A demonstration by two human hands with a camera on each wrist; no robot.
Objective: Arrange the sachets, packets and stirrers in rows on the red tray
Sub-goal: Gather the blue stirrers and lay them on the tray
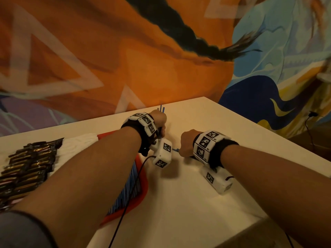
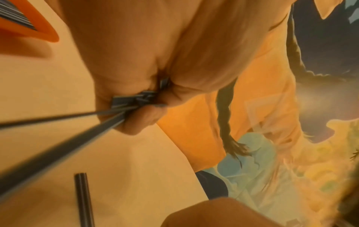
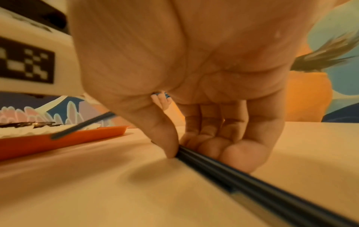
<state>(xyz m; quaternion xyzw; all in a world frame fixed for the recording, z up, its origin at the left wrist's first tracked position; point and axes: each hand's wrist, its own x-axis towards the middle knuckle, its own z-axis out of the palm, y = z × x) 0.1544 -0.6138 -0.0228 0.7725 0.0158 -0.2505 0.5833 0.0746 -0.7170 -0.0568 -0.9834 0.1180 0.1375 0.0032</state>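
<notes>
Head view: taken from above and behind both forearms, facing forward and down across the white surface (image 1: 206, 126) toward a painted wall (image 1: 107, 51) at 12 o'clock; the red tray (image 1: 142, 192) lies at 8 o'clock. Left wrist view: very close under the left hand (image 2: 147, 64), looking along it at blue stirrers (image 2: 64, 135); the tray corner sits at 10 o'clock. Right wrist view: nearly level with the surface, very close behind the right hand (image 3: 194, 69), with the tray at 9 o'clock. All three views share the surface, tray, stirrers and wall.
</notes>
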